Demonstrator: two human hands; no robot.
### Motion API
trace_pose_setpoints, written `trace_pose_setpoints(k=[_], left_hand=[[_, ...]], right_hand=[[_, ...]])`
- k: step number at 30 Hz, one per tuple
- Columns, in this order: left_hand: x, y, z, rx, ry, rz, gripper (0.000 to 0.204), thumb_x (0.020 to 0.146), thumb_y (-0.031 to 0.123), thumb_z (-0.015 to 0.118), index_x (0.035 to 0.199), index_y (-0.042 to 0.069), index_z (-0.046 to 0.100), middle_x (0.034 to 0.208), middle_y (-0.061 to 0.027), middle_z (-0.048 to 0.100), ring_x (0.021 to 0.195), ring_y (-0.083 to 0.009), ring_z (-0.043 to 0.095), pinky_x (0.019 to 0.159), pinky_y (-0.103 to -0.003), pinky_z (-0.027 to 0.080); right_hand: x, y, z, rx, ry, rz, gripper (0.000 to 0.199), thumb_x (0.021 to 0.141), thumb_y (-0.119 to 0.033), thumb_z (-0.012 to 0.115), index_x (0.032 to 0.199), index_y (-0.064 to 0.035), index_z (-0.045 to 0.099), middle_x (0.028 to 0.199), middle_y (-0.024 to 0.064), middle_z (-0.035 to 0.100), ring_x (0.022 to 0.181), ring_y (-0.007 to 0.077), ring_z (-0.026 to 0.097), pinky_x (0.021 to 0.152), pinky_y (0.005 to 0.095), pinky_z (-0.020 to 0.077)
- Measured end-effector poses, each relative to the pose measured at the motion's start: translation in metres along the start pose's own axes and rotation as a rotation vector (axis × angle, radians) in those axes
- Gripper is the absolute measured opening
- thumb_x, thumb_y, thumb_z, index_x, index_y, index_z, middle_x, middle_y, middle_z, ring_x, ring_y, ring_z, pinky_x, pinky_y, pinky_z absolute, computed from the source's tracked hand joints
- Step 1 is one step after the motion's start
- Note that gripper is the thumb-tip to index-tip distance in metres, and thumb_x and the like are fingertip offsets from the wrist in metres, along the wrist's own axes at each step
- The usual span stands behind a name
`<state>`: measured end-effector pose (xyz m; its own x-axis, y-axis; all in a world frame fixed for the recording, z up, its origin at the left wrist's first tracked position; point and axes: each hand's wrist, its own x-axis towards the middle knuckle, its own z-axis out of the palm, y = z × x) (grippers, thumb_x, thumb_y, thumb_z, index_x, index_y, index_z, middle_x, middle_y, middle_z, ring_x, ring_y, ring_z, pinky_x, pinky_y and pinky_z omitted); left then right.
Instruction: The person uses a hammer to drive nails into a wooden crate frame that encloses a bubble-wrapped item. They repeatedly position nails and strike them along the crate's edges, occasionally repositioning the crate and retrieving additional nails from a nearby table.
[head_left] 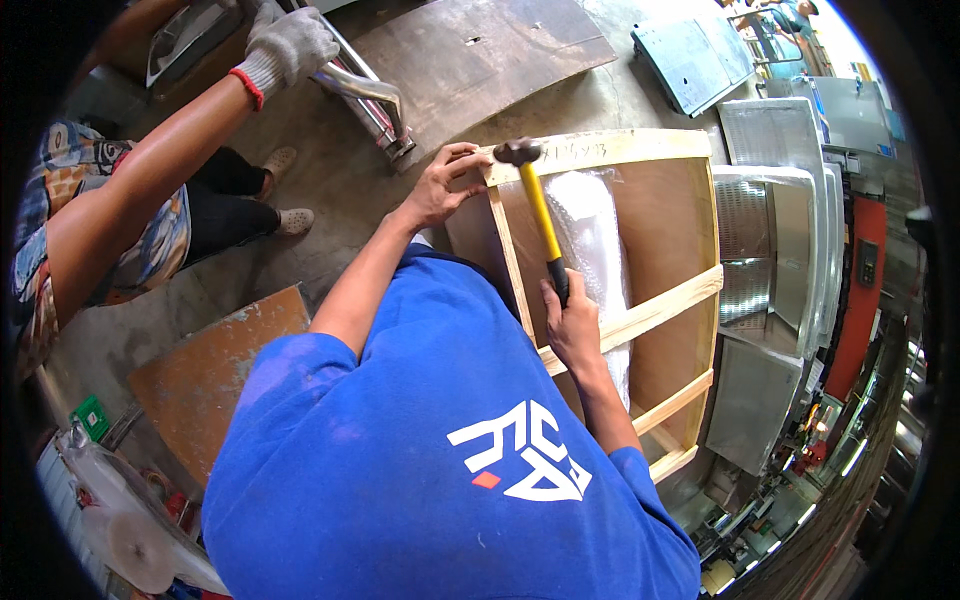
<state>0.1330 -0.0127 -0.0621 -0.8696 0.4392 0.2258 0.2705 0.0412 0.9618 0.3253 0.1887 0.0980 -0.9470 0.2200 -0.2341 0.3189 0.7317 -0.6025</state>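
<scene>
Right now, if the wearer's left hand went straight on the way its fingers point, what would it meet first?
Most likely the left hand would meet the left end of the pale wooden end board; it looks right up against it, though depth and contact are unclear.

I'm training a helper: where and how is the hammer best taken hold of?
Probably by the black grip of the hammer, from the near side, wrapping around it. The yellow shaft runs toward the person, with the dark head at the far end, so the grip lies nearest; the right hand holds it there now.
</scene>
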Motion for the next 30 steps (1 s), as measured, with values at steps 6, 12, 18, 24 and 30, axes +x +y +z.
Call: trace_pose_setpoints(k=[6,12,18,24,30], left_hand=[[0.003,0.003,0.001,-0.025,-0.001,-0.073,0.048,0.080,0.009,0.082,0.126,0.013,0.067,0.137,-0.0108,0.049,0.123,-0.0275,0.057,0.105,-0.038,0.049],[0.000,-0.005,-0.001,-0.025,-0.035,-0.013,0.049,0.081,0.007,0.080,0.128,0.013,0.067,0.138,-0.0110,0.050,0.124,-0.0275,0.057,0.106,-0.038,0.048],[0.002,0.005,0.004,-0.439,0.090,-0.251,0.044,0.095,0.019,0.070,0.137,0.007,0.061,0.143,-0.0084,0.052,0.129,-0.0217,0.052,0.111,-0.034,0.042],[0.012,-0.008,0.006,-0.290,0.138,-0.330,0.043,0.102,0.028,0.062,0.139,0.007,0.060,0.135,-0.0064,0.059,0.126,-0.0167,0.053,0.109,-0.030,0.040],[0.013,-0.008,0.009,-0.355,0.147,-0.376,0.041,0.104,0.031,0.059,0.137,0.008,0.062,0.134,-0.0026,0.059,0.118,-0.0122,0.055,0.104,-0.028,0.042]], right_hand=[[-0.001,0.001,0.007,0.074,0.198,-0.071,0.026,0.101,-0.025,0.061,0.113,-0.0053,0.050,0.074,0.0234,0.063,0.067,0.0438,0.066,0.057,0.0493,0.0488],[-0.007,-0.008,0.004,0.021,0.079,0.038,0.025,0.101,-0.024,0.061,0.112,-0.0041,0.051,0.072,0.0253,0.063,0.069,0.0478,0.065,0.059,0.0517,0.0487],[-0.002,-0.012,0.012,0.057,0.135,0.025,0.023,0.101,-0.022,0.062,0.111,-0.0041,0.052,0.072,0.0242,0.063,0.066,0.0445,0.066,0.056,0.0499,0.0476],[0.001,-0.012,0.003,0.003,0.093,0.055,0.024,0.100,-0.023,0.063,0.111,-0.0049,0.052,0.075,0.0251,0.065,0.070,0.0452,0.067,0.057,0.0494,0.0493],[-0.003,-0.012,0.004,0.082,0.310,-0.120,0.023,0.102,-0.026,0.060,0.106,-0.0049,0.051,0.070,0.0192,0.062,0.061,0.0399,0.065,0.054,0.0460,0.0483]])
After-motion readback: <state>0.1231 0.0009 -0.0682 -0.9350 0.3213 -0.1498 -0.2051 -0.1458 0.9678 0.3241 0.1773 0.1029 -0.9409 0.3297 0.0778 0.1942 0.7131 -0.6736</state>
